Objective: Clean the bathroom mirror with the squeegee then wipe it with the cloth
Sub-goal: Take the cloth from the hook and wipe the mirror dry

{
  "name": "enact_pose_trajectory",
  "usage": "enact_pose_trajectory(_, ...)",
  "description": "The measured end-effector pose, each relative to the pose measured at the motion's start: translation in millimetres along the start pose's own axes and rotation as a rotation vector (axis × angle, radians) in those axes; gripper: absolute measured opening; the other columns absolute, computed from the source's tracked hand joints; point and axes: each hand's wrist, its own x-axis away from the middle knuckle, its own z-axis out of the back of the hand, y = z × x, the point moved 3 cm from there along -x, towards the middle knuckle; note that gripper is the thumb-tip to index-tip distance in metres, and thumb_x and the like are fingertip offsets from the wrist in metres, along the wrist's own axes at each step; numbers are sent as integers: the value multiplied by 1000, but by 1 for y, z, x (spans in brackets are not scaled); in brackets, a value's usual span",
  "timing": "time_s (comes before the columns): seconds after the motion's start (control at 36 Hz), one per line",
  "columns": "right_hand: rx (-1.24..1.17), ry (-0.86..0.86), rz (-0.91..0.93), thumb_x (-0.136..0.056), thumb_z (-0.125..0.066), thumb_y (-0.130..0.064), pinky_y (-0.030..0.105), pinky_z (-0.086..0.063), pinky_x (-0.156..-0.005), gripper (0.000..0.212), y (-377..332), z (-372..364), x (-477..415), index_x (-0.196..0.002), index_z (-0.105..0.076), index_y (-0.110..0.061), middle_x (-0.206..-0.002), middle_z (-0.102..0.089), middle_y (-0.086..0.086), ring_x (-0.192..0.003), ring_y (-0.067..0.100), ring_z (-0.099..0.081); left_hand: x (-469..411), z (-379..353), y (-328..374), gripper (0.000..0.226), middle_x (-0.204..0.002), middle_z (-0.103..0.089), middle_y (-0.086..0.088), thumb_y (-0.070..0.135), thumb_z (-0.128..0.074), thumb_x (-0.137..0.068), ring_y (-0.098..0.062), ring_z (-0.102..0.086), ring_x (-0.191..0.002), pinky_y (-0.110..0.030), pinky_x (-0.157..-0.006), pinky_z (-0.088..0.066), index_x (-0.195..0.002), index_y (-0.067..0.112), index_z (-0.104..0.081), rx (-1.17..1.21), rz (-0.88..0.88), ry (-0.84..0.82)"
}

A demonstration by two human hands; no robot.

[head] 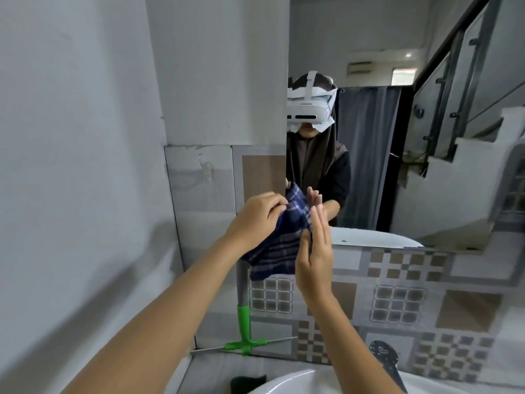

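The blue plaid cloth point(279, 237) hangs limp before the mirror point(397, 137), left hand point(252, 220) pinching its top edge, right hand point(314, 251) open-fingered against it. Soft, light; I'd bunch it.

white sink point(287, 379) at bottom edge | chrome tap point(386, 362) at its right | dark item point(247, 383) just left of sink, unclear | patterned grey-brown tiles point(397, 302) behind | clear wall hook point(206, 166) on left tile | plain white wall point(71, 109) at left
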Motion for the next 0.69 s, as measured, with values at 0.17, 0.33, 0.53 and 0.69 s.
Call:
enact_pose_trajectory(0.17, -267, -214, -187, -97, -40, -9, 11, -42, -89, 32, -19, 16, 9, -125, -55, -13, -118, -62, -3, -103, -2, -57, 28, 21, 10, 18, -93, -65, -5, 6, -51, -92, -13, -59, -83, -26, -78, -48, -102, 6, -67, -6, -57, -120)
enact_pose_trajectory(0.33, -263, -439, -185, -94, -47, -9, 26, -52, -78, 23, -35, 13, 27, -109, -64, -12, -100, -69, 3, -92, 11, -64, 55, 35, 21, 18, -92, -66, -6, 3, -53, -90, -13, -59, -84, -20, -79, -46, -99, 5, -68, -30, -81, -144)
enact_pose_trajectory(0.53, -233, -415, -188, -88, -60, -18, 37, -53, -68, 11, -40, 31, 38, -90, -68, -9, -81, -70, 7, -77, 22, -65, 97, 35, 24, 12, -88, -62, -2, 6, -53, -91, -13, -57, -82, -16, -74, -46, -93, 6, -64, -28, 75, -23)
enact_pose_trajectory(0.69, -110, -363, -109, -84, -65, -16, 16, -46, -56, 7, -50, 37, 21, -82, -69, -11, -70, -66, 0, -63, 8, -59, 134, 6, 23, 8, -92, -62, -3, 14, -55, -91, -16, -59, -86, -20, -76, -49, -98, 11, -58, 191, 339, 97)
